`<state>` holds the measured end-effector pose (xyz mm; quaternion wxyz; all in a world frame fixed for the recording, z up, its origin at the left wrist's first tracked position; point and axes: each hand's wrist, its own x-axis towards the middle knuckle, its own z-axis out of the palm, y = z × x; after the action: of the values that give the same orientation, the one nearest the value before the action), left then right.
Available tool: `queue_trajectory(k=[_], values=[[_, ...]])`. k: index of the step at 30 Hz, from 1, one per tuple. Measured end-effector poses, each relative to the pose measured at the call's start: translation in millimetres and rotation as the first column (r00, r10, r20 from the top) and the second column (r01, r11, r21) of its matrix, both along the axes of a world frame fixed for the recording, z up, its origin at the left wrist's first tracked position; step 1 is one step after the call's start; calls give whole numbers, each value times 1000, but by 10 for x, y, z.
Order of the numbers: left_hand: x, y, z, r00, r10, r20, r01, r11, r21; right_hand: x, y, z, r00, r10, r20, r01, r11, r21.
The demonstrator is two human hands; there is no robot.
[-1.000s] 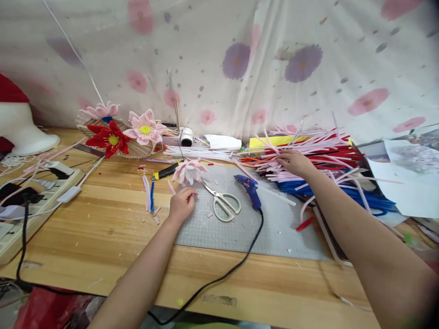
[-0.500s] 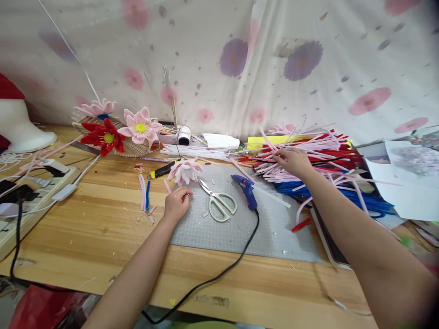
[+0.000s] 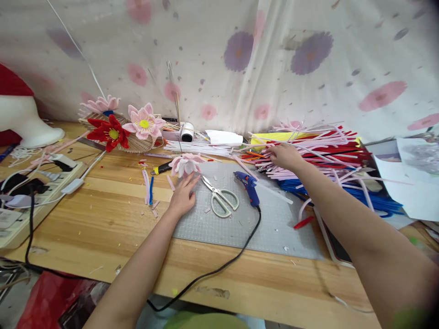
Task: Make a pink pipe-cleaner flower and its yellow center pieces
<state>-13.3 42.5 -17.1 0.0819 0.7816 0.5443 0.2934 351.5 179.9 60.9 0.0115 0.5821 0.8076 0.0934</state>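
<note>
Across the wooden table [image 3: 103, 233]: two hands, well apart.
From my remote seat I note a grey cutting mat [image 3: 212, 230], then a heap of pink, red and blue fuzzy stems [image 3: 338, 153] at its far right. Right hand [image 3: 285, 156] rests at the heap's left end, fingers bent; I cannot tell whether it grips one. Left hand [image 3: 183, 196] lies flat, fingers loosely spread, between scissors [image 3: 216, 192] and table edge; pink-and-white flower [image 3: 187, 165] just beyond its fingertips.

The left forearm [image 3: 144, 258] was angled from the near left; the left hand [image 3: 182, 196] was palm down, fingers loosely extended. The right arm [image 3: 343, 224] extended farther, right hand [image 3: 284, 156] fingers bent.
</note>
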Motion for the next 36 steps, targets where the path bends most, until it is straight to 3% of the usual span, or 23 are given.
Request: queue_trajectory(k=[3, 8, 14, 19, 25, 28, 31, 33, 36], values=[[-1, -22, 11, 998, 13, 55, -16, 999, 49, -203, 52, 8, 998, -23, 61, 20, 998, 54], [11, -65, 8, 987, 78, 141, -92, 991, 95, -429, 200, -40, 978, -54, 202, 65, 997, -49], [25, -70, -5, 978, 137, 160, -150, 986, 69, -505, 220, 1, 992, -45, 118, 54, 996, -74], [23, -78, -10, 979, 151, 138, -163, 983, 81, -498, 175, 4, 974, -65, 216, 91, 989, -115], [22, -82, -3, 978, 169, 123, -182, 978, 106, -557, 143, 1, 991, -127, 50, 131, 989, -75], [19, -88, -3, 978, 162, 130, -177, 978, 112, -606, 94, 83, 996, -6, -89, 0, 998, -65], [16, -93, -2, 976, 167, 138, -183, 977, 108, -466, -22, 249, 969, 35, -245, -39, 999, -14], [14, -90, -4, 975, 173, 139, -188, 977, 103, -222, -135, 356, 956, -118, -268, 121, 993, -5], [14, -76, -12, 975, 170, 140, -185, 977, 102, 260, -307, 394, 942, -318, -110, 311, 948, -71]])
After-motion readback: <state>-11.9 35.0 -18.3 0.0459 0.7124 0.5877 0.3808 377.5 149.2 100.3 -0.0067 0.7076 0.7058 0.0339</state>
